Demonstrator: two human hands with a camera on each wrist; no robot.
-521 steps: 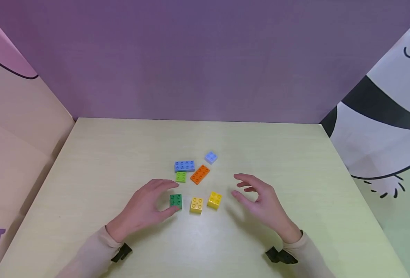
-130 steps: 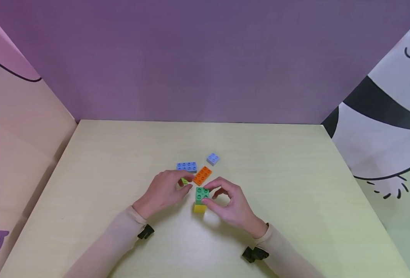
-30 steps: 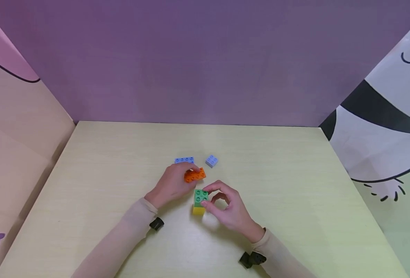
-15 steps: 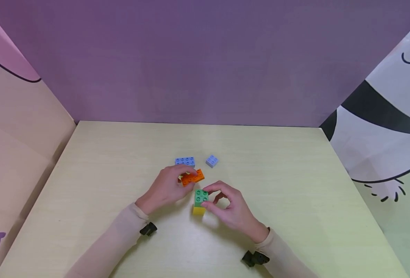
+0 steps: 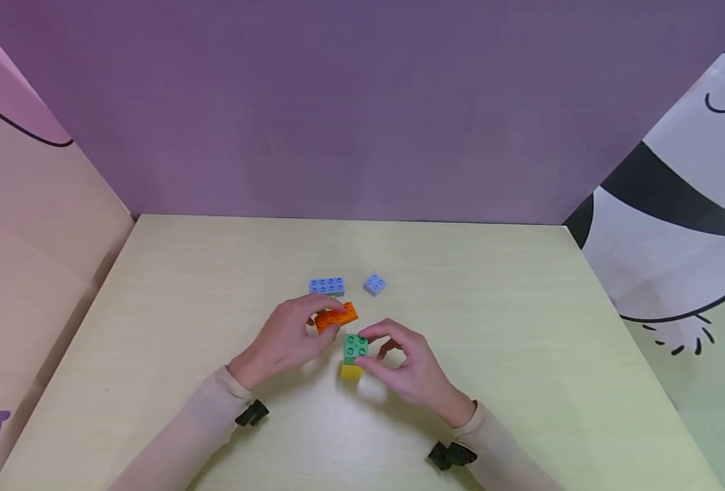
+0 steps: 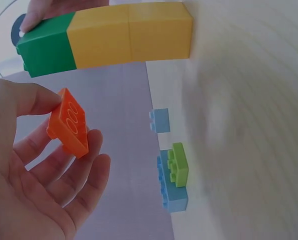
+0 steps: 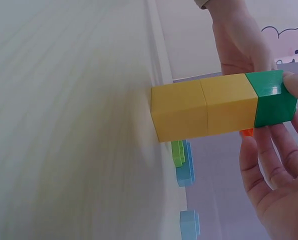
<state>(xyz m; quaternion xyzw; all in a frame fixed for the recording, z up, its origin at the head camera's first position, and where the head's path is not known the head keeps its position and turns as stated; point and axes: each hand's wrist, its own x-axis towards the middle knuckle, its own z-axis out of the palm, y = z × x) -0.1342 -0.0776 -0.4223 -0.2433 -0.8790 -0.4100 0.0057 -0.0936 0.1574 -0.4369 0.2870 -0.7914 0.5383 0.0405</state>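
Observation:
Near the middle of the table stands a tower: two yellow blocks [image 6: 101, 36] one on the other, with a green block [image 5: 355, 346] on top. My right hand [image 5: 414, 368] pinches the green block between thumb and fingers from the right side. To the left of the tower, my left hand [image 5: 284, 335] holds an orange brick [image 5: 346, 314] between thumb and fingers, above the table and apart from the tower. In the left wrist view that brick is tilted, its hollow underside showing. Part of it is hidden by fingers in the head view.
Behind the left hand lies a long blue brick [image 5: 327, 286], with a lime green brick [image 6: 179, 165] against it, mostly hidden in the head view. A small blue brick [image 5: 374, 284] lies farther right. A purple panel [image 5: 350, 123] rises at the table's far edge.
The yellow and green blocks, separate at first, now form a tower. My left hand has picked up the orange brick and lately drawn it slightly left and nearer. The right hand keeps its place.

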